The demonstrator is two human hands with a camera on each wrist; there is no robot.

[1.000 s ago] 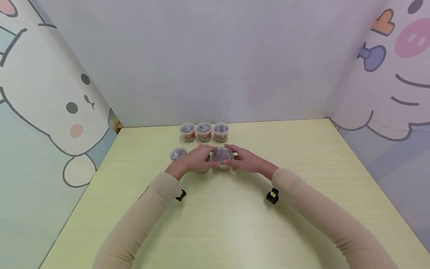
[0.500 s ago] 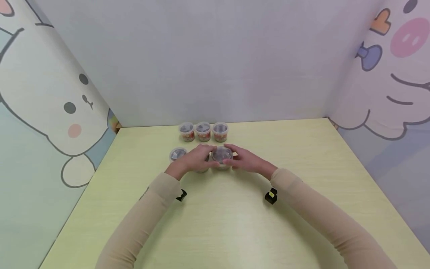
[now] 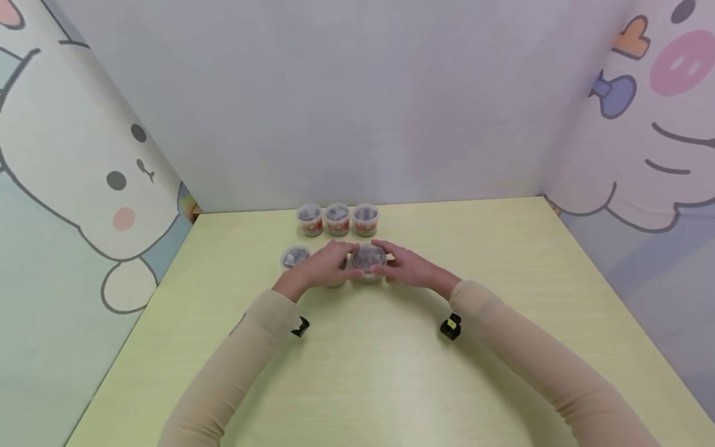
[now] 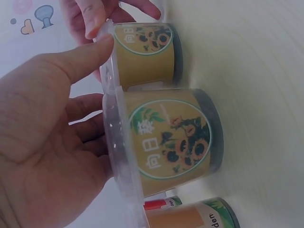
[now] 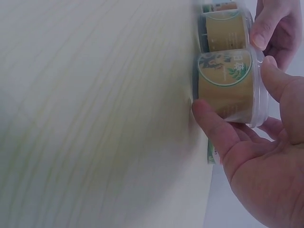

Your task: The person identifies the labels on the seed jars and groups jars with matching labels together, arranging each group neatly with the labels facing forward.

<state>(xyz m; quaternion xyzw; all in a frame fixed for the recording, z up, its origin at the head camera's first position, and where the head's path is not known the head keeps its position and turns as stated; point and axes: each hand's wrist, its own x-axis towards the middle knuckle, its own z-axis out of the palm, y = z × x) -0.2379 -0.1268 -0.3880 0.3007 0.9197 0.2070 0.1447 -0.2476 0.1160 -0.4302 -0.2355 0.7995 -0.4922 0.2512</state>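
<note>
In the head view, both hands close in on the rightmost tub [image 3: 369, 256] of the front row, a clear-lidded plastic tub on the table. My left hand [image 3: 328, 264] reaches over the middle tub [image 4: 173, 142], with its thumb and fingertips at the left side of the rightmost tub's lid. From the other side my right hand [image 3: 412, 267] grips that same tub, its thumb at the lid rim and a finger low along the wall in the right wrist view. The tubs carry tan labels with sunflowers. Another tub [image 3: 295, 256] stands left of my left hand.
Behind them, three smaller tubs with red labels, among them a left one [image 3: 310, 220] and a right one [image 3: 365, 220], stand in a row near the back edge of the pale wooden table [image 3: 357, 372]. Cloth walls [image 3: 357, 105] with cartoon prints enclose three sides.
</note>
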